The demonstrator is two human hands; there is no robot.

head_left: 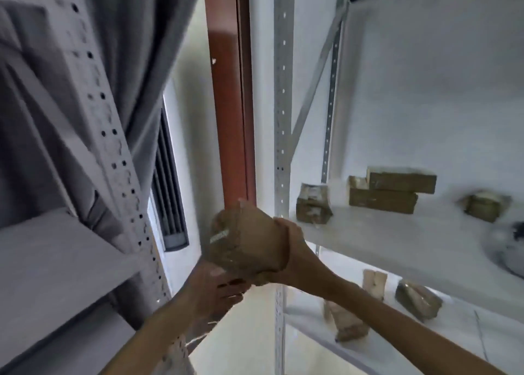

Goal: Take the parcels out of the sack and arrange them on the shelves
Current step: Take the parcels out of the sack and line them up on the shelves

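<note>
Between two white metal shelving racks, both hands hold up a brown, tape-wrapped cardboard parcel point(243, 238) at centre frame. Left hand point(218, 286), at 7 o'clock of it, supports its underside with fingers curled; right hand point(292, 247), at 3 o'clock, grips its side. Toward 2 o'clock, a white shelf board point(397, 238) carries several similar brown parcels point(391, 190); more lie on the lower shelf point(312, 320).

Pale walls point(425, 91), a red-brown door frame point(226, 105), a grey curtain point(136, 48) and a dark vent point(170, 198).
</note>
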